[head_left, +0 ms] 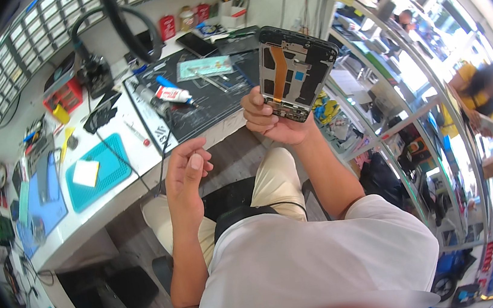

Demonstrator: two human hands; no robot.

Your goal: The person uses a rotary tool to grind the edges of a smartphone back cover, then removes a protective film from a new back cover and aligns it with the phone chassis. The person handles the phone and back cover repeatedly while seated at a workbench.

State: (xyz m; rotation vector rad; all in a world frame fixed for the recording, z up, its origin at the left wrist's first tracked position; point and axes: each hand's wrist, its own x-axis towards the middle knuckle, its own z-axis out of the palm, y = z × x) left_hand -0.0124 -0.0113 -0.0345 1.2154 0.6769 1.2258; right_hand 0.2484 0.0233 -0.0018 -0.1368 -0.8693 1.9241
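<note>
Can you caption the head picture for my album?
Right hand holding an opened phone, left hand empty.

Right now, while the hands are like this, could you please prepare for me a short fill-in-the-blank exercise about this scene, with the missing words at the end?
1. The person's ____ hand grips the opened phone.
2. The other hand holds ____.
3. The broad flat cable along the phone is coloured ____.
4. On the turquoise mat lies a ____ square pad.

Missing words: right; nothing; orange; white.
</note>
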